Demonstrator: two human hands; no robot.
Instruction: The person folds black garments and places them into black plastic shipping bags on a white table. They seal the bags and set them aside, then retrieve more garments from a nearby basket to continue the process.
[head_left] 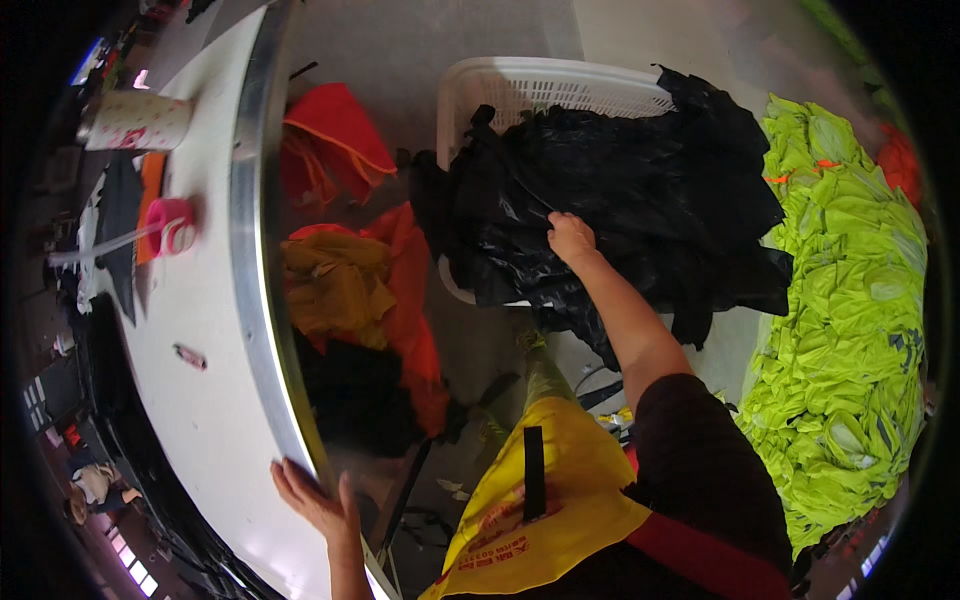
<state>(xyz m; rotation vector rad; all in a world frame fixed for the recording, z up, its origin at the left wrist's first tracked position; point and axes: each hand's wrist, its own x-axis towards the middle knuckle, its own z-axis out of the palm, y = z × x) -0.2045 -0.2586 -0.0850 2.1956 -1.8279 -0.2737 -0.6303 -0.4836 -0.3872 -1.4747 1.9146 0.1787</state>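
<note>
My right hand (572,237) reaches over a pile of black garments (630,190), its fingers curled closed on the shiny black fabric. The pile heaps up in a white plastic basket (560,72) and hangs over its sides. Only the basket's far rim, its slotted wall and part of the left side show. On the metal-edged rim of a white table (200,420) rests my left hand (318,505), fingers stretched out and thumb apart, holding nothing.
To the right lies a long heap of neon-yellow garments (840,330). Under the table's edge are red-orange cloth (335,140), mustard cloth (340,285) and dark cloth (360,400). A patterned cup (140,120), a pink container (172,228) and a small red tool (190,356) sit on the table.
</note>
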